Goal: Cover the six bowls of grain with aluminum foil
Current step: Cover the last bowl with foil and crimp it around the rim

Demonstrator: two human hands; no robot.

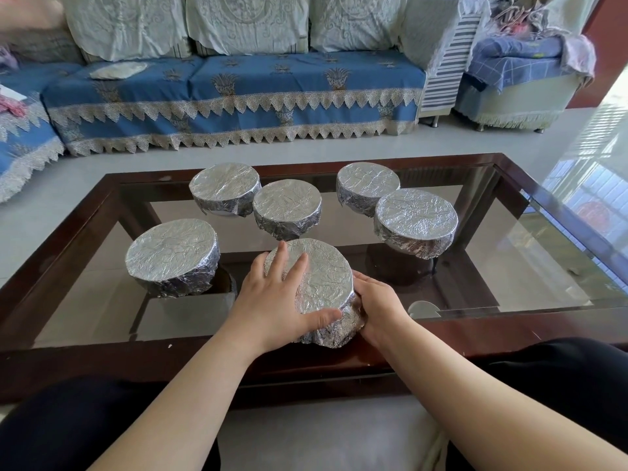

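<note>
Several bowls wrapped in crinkled aluminum foil stand on a glass-topped coffee table point(509, 253). The nearest bowl point(326, 277) sits at the table's front middle between my hands. My left hand point(275, 300) lies on its foil top with fingers spread and the thumb pressed along the front rim. My right hand point(377, 304) cups the bowl's right side against the foil skirt. Other foil-covered bowls stand at the left point(173, 256), back left point(224, 186), centre point(287, 207), back right point(367, 185) and right point(416, 222). Foil hides all bowl contents.
The table has a dark wooden frame point(102, 358) and a lower shelf seen through the glass. A blue-covered sofa point(238, 96) runs along the back, and an armchair point(516, 79) stands at the far right. My knees are at the bottom corners.
</note>
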